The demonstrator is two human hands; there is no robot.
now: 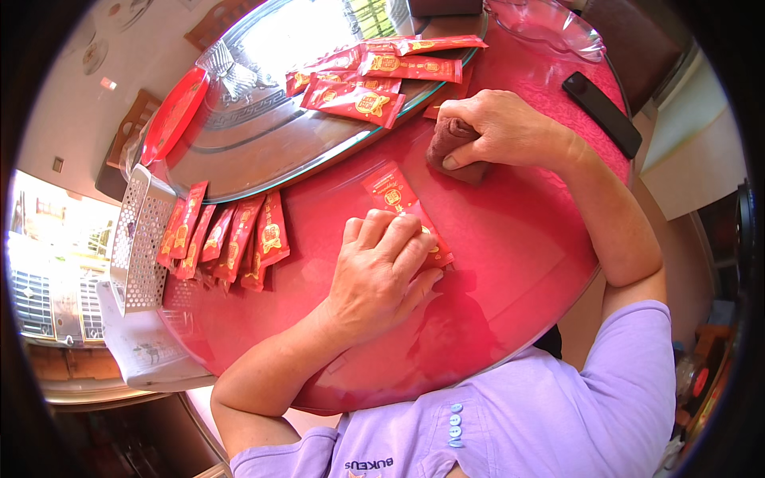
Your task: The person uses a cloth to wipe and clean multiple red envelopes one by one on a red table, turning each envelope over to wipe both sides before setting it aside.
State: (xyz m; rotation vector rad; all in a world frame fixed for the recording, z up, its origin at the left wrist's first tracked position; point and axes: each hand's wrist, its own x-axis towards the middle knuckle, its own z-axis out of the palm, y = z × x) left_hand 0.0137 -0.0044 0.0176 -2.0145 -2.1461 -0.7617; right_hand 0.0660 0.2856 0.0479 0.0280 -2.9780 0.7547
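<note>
A single red packet (391,188) with gold print lies before me on the red-covered table (514,239). My left hand (379,263) is curled over its near part, with the fingertips hidden and the thumb beside its lower end. Up and to the right, my right hand (505,128) grips a folded brown cloth (452,143) against the tabletop. Just beyond the cloth, another red packet (434,110) is partly covered by that hand.
A glass turntable (263,161) carries a pile of red packets (358,98) and a red tray (176,116). More packets (236,236) lean in a row by a perforated metal holder (143,239). At right are a black phone (600,113) and a clear scalloped bowl (547,30).
</note>
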